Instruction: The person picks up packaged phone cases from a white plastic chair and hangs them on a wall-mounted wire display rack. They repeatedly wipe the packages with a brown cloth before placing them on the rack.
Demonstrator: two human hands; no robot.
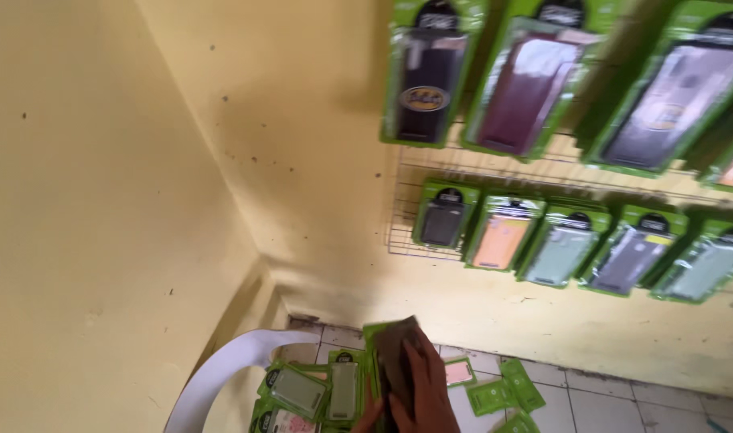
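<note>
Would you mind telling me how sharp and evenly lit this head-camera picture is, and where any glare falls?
Head view: motion blur smears everything, worst on the upper packages; glare streaks their clear plastic fronts; soft shadows fall under the wire rack on the yellow wall; the hand and its dark case package at the bottom edge are dim and soft.

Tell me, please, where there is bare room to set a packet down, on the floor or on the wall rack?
Free: the floor tiles right of the loose packets, and the rack's wire between its two rows. Crowded: the white chair heaped with packets, where a hand grips a dark packet, and both rows of hanging packets.
</note>
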